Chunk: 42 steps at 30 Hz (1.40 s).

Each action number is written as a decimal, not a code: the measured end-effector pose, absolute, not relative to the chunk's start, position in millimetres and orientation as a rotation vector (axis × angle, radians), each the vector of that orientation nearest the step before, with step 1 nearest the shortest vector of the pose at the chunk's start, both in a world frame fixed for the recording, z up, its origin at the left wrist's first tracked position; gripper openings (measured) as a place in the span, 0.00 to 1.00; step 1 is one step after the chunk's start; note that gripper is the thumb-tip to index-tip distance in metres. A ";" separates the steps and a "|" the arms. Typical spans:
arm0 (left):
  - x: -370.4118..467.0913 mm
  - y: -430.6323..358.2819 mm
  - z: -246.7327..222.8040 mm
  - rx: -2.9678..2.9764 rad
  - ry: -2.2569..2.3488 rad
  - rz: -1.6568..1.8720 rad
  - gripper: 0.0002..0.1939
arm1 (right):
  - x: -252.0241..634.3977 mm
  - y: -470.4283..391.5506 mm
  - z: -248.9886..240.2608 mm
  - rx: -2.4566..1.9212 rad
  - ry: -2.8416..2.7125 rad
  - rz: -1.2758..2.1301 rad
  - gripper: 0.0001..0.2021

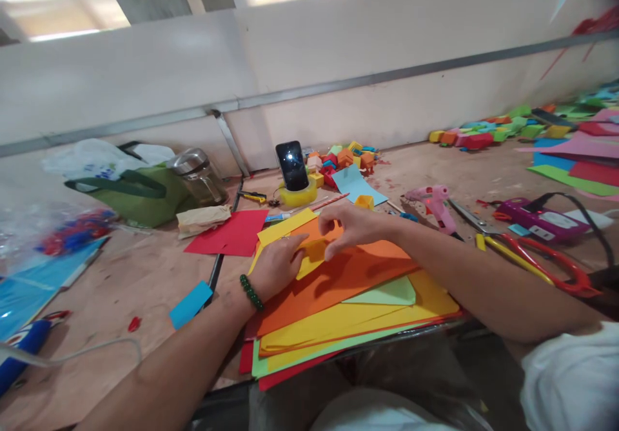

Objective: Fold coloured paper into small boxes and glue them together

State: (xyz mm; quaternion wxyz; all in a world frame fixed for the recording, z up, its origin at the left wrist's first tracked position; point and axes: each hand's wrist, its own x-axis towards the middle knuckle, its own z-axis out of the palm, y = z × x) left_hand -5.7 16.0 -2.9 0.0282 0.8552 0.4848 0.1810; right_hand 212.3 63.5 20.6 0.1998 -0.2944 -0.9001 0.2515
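Observation:
A small yellow paper piece point(312, 258) lies over orange sheets point(333, 282) on a stack of coloured paper, between my hands. My left hand point(279, 264), with a green bead bracelet at the wrist, has its fingers at the left edge of the yellow piece. My right hand point(351, 224) is curled above its right side, thumb and index finger bent towards each other with a gap between them. Whether the right fingertips touch the paper is unclear. A small yellow folded paper box point(364, 202) stands just beyond my right hand.
Behind are a phone point(292, 165) on a tape roll point(298, 193) and a pile of paper boxes point(345, 160). Right: a pink glue gun point(432, 204), large scissors point(522, 253) and a purple power strip point(544, 221). Left: red paper point(227, 232), a glass jar point(200, 179) and a green bag point(140, 199).

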 end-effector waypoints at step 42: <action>7.5 -14.5 26.7 3.152 1.082 -0.100 0.10 | 210.4 69.6 15.9 -1.523 -2.735 0.678 0.16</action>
